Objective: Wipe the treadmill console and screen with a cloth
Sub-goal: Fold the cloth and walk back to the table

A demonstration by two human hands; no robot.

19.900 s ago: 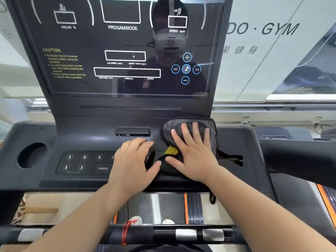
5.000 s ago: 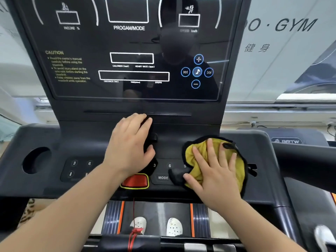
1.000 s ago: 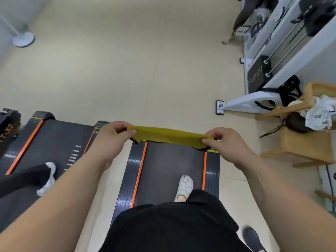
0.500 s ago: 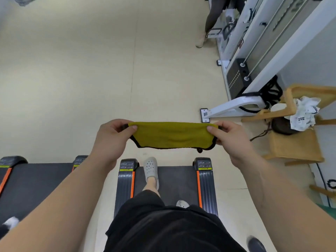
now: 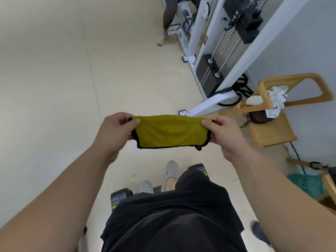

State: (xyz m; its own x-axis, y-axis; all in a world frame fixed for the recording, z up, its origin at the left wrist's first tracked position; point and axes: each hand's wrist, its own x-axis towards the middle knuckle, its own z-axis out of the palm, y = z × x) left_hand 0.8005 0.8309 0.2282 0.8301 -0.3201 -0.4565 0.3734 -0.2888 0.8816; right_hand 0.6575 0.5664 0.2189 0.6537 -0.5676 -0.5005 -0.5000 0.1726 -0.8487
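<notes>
A yellow cloth point(image 5: 171, 131) with a black hem is stretched flat in the air in front of me, over the beige floor. My left hand point(image 5: 116, 130) pinches its left edge and my right hand point(image 5: 223, 131) pinches its right edge. The treadmill console and screen are out of view. Only the rear end caps of the treadmill point(image 5: 120, 197) show below, beside my feet in grey clogs point(image 5: 171, 169).
A white cable weight machine point(image 5: 214, 57) stands at the upper right, with another person's leg point(image 5: 168, 17) beside it. A wooden chair point(image 5: 272, 128) with a bag and a white cloth is at the right. Open beige floor point(image 5: 54, 88) fills the left.
I have turned away from the console since five seconds ago. Over the last second the cloth has been spread wider between both hands and the treadmill belt has slid down out of view.
</notes>
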